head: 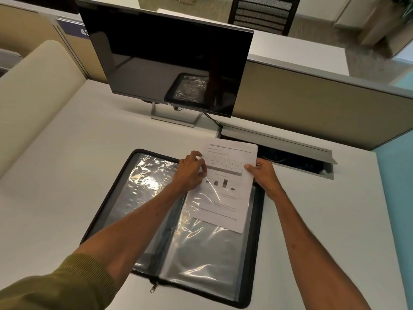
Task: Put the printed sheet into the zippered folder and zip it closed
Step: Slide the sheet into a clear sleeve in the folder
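Where sleeved, printed sheet [228, 186] looks glossy.

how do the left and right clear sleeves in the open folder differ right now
The left sleeve lies empty and fully visible; the right sleeve has the printed sheet partly slid in from its far end. The left hand and right hand hold the sheet over the right sleeve; neither touches the left sleeve. Both are glossy, wrinkled clear plastic.
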Motion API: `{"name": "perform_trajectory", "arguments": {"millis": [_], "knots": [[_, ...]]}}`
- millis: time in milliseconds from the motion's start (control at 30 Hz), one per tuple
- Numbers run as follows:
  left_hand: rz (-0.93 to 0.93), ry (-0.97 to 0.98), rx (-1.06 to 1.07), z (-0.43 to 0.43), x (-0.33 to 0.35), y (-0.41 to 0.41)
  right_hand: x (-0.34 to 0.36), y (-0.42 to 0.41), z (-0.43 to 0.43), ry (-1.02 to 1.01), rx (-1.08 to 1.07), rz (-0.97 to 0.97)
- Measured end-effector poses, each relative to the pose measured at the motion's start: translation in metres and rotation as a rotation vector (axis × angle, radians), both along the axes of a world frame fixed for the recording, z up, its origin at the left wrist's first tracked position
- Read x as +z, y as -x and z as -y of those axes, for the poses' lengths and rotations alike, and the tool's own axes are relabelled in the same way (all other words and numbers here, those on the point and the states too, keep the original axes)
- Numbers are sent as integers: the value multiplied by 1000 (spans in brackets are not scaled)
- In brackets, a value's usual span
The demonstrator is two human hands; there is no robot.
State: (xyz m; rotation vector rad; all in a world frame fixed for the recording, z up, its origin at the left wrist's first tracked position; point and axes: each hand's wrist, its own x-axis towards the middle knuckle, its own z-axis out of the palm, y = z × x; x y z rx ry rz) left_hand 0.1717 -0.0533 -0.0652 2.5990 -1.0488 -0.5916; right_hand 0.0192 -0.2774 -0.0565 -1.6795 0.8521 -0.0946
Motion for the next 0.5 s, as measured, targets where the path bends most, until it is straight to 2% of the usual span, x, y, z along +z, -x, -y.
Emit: {"name": "perform_trajectory", "arguments": {"millis": [133,200,367,500], "knots": [[12,18,2,-2,0,1,-2,5,-4,-116,11,-43],[8,16,-1,-3,1,1,-1,0,-6,-105,-12,-8],[3,3,-2,-4,2,0,9,-22,-5,97,-71,62],[9,6,-4,-3,1,2,13,-27,0,244,10,27]]}}
